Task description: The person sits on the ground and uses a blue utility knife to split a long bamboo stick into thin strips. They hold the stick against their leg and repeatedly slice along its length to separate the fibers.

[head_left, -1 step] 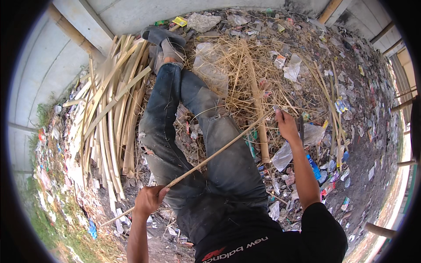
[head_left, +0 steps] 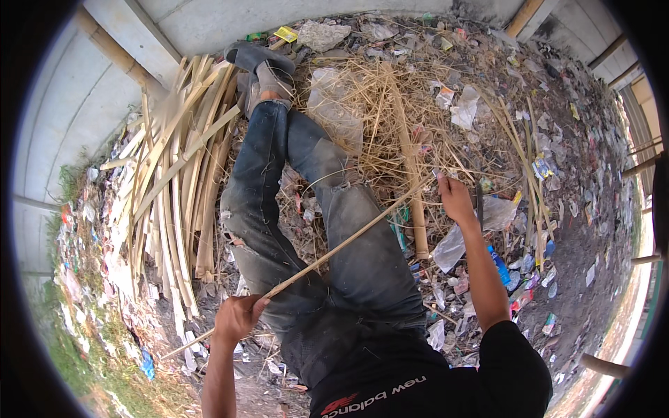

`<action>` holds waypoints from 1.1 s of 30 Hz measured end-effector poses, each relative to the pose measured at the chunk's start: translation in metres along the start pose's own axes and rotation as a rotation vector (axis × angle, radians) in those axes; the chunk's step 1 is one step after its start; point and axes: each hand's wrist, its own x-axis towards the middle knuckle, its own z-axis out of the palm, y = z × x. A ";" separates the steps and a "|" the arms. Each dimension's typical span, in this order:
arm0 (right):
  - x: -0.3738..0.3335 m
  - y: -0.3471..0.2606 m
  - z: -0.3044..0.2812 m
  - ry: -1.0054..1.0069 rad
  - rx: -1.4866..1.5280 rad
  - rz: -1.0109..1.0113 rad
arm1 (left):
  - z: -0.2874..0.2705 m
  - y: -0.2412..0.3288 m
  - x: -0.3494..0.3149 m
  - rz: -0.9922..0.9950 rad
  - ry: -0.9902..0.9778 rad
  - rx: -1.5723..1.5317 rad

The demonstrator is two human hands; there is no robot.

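Observation:
A long thin bamboo strip [head_left: 348, 240] slants across my lap, from low on the left up to the right. My left hand [head_left: 237, 319] is closed around its lower part, and the tail end sticks out beyond the wrist. At the upper end, my right hand [head_left: 456, 198] is closed with the thumb up beside the strip. A small greyish piece shows by that thumb, and the fingers hide what it belongs to. Just right of this hand a dark narrow object [head_left: 479, 203] stands out, its kind unclear. My legs [head_left: 369, 244] stretch forward in worn jeans under the strip.
Split bamboo slats [head_left: 174, 174] lie piled on the left by a grey wall [head_left: 77, 90]. Ahead is a heap of shavings [head_left: 369, 104] with a thicker bamboo piece [head_left: 408, 160]. More thin strips [head_left: 531, 181] lie at the right. Plastic litter [head_left: 498, 265] covers the ground.

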 end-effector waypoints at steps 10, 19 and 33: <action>-0.034 -0.042 0.035 -0.139 0.051 0.084 | 0.015 0.007 -0.006 -0.083 -0.037 0.091; -0.073 -0.099 0.044 -0.415 0.042 -0.033 | 0.035 0.033 0.013 -0.080 -0.069 0.072; -0.092 -0.116 0.062 -0.414 0.104 -0.148 | 0.059 0.095 0.061 -0.107 -0.039 0.041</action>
